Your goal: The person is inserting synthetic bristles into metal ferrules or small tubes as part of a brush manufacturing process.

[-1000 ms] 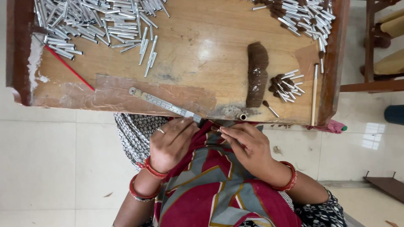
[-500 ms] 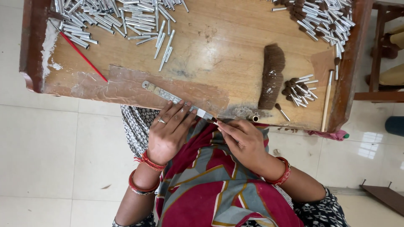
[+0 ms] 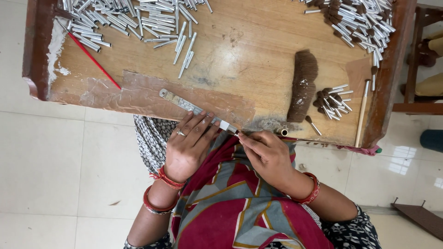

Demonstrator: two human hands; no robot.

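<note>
Two hands are working at the near edge of a worn wooden tray-table, and since a moment ago they are sitting closer together on the same strip: the left hand is now pressing further along the metal ruler, its fingers spread flat and almost fully covering the ruler's near end, while the right hand is staying pinched at the ruler's tip, fingertips closed on something small and thin that I cannot make out clearly. That suggests the piece is being held against the ruler rather than picked up or set down. The table is raised-rimmed, dark red-brown at its side walls, its board scuffed pale and glossy, with a patch of wrinkled clear tape along the near edge under the ruler. At the far left corner a large heap of short silver metal tubes is lying loose and shiny; at the far right corner another heap of tubes tipped with dark bristle is spreading. A dense brown bristle bundle is lying toward the right edge, a small cluster of finished brush heads just beside it, then a pale wooden stick along the right wall, and a thin red stick slanting near the left edge.
</note>
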